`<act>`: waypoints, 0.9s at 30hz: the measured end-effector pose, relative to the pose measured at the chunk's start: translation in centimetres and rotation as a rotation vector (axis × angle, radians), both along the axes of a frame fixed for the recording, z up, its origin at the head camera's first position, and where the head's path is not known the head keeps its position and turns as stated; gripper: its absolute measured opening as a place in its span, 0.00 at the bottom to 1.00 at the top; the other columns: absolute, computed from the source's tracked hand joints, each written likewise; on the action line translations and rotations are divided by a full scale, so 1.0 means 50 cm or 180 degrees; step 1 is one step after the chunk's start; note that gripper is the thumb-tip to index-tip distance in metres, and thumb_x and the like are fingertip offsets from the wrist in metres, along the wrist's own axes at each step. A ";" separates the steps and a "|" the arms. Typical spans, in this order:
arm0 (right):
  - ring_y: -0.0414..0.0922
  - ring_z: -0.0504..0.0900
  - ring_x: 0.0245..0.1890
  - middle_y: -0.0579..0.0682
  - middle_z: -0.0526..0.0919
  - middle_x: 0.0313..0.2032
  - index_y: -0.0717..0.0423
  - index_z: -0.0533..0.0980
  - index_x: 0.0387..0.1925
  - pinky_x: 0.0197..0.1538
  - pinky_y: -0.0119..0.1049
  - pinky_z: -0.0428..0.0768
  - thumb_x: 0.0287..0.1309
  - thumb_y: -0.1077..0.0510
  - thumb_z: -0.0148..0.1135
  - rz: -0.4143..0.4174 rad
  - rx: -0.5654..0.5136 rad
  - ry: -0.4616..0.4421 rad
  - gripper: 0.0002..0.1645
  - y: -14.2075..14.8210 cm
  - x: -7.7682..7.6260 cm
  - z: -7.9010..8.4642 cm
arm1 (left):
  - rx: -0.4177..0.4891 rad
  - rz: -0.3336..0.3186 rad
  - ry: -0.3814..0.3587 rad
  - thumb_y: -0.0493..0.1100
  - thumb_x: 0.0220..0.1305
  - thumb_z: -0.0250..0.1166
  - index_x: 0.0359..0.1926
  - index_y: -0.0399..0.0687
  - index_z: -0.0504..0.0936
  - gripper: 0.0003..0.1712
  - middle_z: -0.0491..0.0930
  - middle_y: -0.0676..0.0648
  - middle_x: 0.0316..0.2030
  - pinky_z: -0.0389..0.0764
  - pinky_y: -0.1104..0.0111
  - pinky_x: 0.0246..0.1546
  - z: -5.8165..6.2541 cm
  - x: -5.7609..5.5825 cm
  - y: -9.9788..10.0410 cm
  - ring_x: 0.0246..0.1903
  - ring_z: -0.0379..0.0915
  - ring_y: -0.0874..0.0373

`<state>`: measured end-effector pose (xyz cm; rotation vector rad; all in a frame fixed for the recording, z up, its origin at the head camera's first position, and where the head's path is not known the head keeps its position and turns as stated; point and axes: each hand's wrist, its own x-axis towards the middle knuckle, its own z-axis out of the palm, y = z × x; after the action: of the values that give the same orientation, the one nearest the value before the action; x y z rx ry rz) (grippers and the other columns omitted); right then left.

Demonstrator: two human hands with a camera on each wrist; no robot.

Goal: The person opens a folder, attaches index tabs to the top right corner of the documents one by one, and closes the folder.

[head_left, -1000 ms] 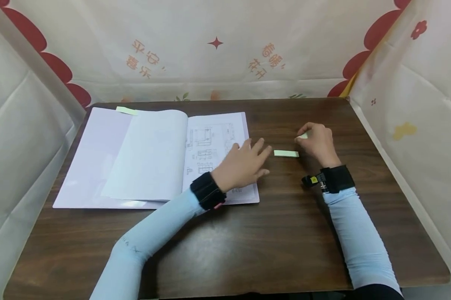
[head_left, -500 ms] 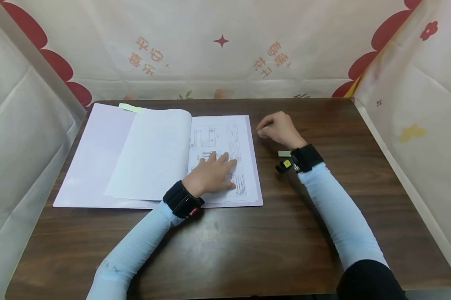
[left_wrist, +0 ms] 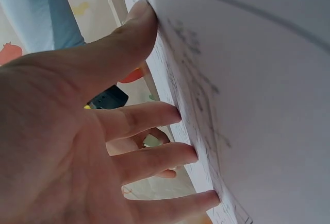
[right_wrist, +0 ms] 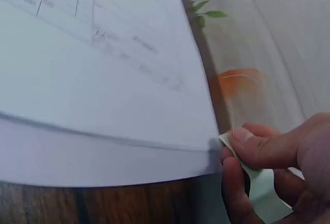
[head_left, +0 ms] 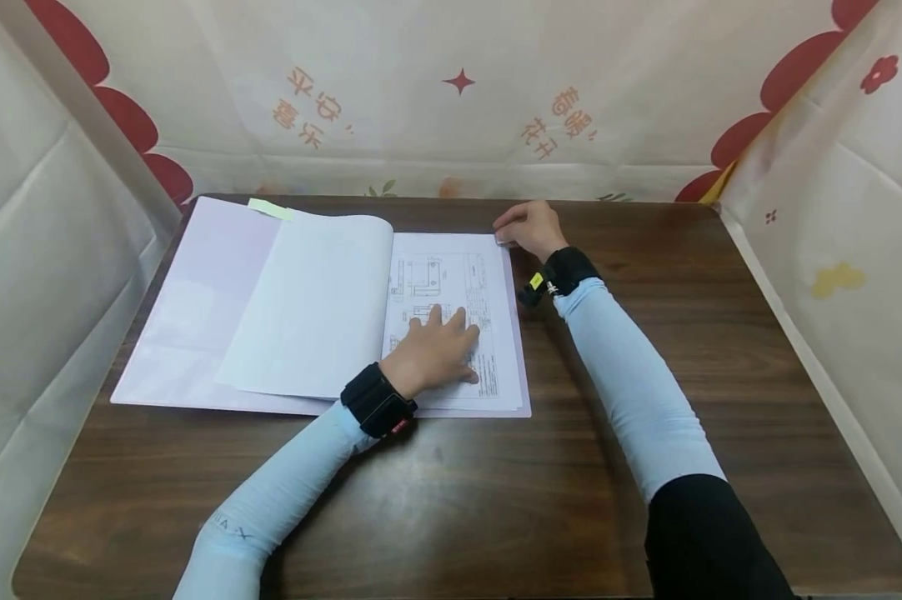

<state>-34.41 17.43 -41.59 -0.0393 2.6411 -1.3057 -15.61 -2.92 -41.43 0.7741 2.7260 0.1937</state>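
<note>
An open lilac folder (head_left: 173,333) holds white pages, the right one a printed page (head_left: 451,275) with technical drawings. My left hand (head_left: 434,357) rests on that page, fingers spread and fingertips touching the paper, as the left wrist view also shows. At the page's top right corner is my right hand (head_left: 532,229). Between thumb and fingers it pinches a pale green sticky note (right_wrist: 264,195), bent into a curve. One end of the note meets the page corner in the right wrist view; whether it sticks there I cannot tell.
Another pale green sticky note (head_left: 269,208) juts from the top of the turned white pages (head_left: 316,308). The brown wooden table (head_left: 451,517) is enclosed by printed cloth (head_left: 391,92) at the back and sides.
My right hand has moved left with the sticky note, from the table to the page corner. My left hand has shifted left onto the page. The green strip on the table is now out of sight.
</note>
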 end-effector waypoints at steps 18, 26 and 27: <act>0.51 0.73 0.62 0.52 0.78 0.63 0.53 0.86 0.49 0.66 0.46 0.72 0.55 0.57 0.78 -0.0477 -0.0052 -0.0134 0.18 -0.027 -0.029 -0.018 | -0.0071 -0.0042 0.0039 0.64 0.61 0.71 0.73 0.52 0.71 0.44 0.62 0.39 0.76 0.71 0.33 0.63 -0.001 -0.003 0.000 0.74 0.58 0.29; 0.54 0.78 0.53 0.56 0.83 0.52 0.57 0.85 0.46 0.57 0.46 0.76 0.59 0.57 0.75 -0.0405 0.0324 0.0058 0.15 -0.034 -0.005 -0.015 | -0.0076 -0.0060 0.0064 0.64 0.62 0.71 0.72 0.51 0.71 0.43 0.63 0.38 0.76 0.72 0.32 0.62 0.001 -0.001 -0.001 0.74 0.58 0.28; 0.54 0.78 0.53 0.56 0.83 0.52 0.57 0.85 0.46 0.57 0.46 0.76 0.59 0.57 0.75 -0.0411 0.0340 0.0062 0.14 -0.036 -0.003 -0.013 | -0.0077 -0.0065 0.0068 0.64 0.62 0.71 0.72 0.51 0.71 0.43 0.63 0.38 0.76 0.72 0.32 0.62 0.002 -0.001 -0.001 0.74 0.58 0.28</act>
<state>-34.55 15.64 -42.25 0.1369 2.7665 -1.2043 -15.66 -2.98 -41.34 0.8012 2.7340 0.1485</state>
